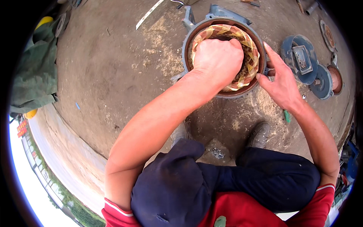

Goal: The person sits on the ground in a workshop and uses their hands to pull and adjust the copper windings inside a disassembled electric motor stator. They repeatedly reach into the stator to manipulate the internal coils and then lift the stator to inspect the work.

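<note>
A round grey metal motor housing sits on the floor in front of me, lined with a ring of windings wrapped in yellow and red-brown. My left hand is closed in a fist inside the ring, over its dark middle; what the fingers hold is hidden. My right hand grips the housing's right rim, thumb and fingers against its edge.
Grey round metal parts and a bowl-like piece lie at right, near a small green object. A metal strip is at top, green cloth at left, my boot below the housing, a road beyond the floor's lower-left edge.
</note>
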A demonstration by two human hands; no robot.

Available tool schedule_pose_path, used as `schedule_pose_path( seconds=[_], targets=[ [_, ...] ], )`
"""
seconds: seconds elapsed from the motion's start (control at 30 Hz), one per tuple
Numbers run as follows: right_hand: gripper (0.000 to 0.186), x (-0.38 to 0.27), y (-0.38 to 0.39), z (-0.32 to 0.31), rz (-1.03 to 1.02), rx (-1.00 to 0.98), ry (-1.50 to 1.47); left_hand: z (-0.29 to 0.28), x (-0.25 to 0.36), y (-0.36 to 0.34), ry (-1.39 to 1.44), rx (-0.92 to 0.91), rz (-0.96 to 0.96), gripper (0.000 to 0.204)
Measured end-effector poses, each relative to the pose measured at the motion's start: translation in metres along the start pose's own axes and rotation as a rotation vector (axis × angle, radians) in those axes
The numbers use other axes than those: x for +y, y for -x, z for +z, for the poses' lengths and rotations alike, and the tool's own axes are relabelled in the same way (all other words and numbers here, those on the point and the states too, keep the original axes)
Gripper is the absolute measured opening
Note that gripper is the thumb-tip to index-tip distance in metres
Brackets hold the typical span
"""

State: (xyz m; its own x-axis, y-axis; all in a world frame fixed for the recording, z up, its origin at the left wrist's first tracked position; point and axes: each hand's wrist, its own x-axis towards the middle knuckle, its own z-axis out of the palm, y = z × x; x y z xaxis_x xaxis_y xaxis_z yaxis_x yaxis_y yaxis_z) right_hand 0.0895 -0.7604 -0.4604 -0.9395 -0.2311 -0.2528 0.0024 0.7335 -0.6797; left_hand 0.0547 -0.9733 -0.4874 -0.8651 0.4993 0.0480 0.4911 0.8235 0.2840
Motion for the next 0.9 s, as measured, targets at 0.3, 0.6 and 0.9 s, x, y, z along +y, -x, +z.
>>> schedule_pose_path(
  seconds=[0.3,0.6,0.9],
  targets=[
    [0.082,-0.005,0.001,-0.005,-0.029,-0.003,0.063,-0.006,0.007,0.008,-0.016,-0.097,-0.071,0.012],
    [0.081,0.001,0.002,-0.007,-0.097,-0.005,0.063,0.001,0.007,0.000,-0.037,-0.136,-0.165,0.012],
    [0.083,0.009,0.002,-0.003,-0.092,-0.019,-0.012,0.001,0.023,-0.003,-0.025,-0.139,-0.207,0.016]
  ],
)
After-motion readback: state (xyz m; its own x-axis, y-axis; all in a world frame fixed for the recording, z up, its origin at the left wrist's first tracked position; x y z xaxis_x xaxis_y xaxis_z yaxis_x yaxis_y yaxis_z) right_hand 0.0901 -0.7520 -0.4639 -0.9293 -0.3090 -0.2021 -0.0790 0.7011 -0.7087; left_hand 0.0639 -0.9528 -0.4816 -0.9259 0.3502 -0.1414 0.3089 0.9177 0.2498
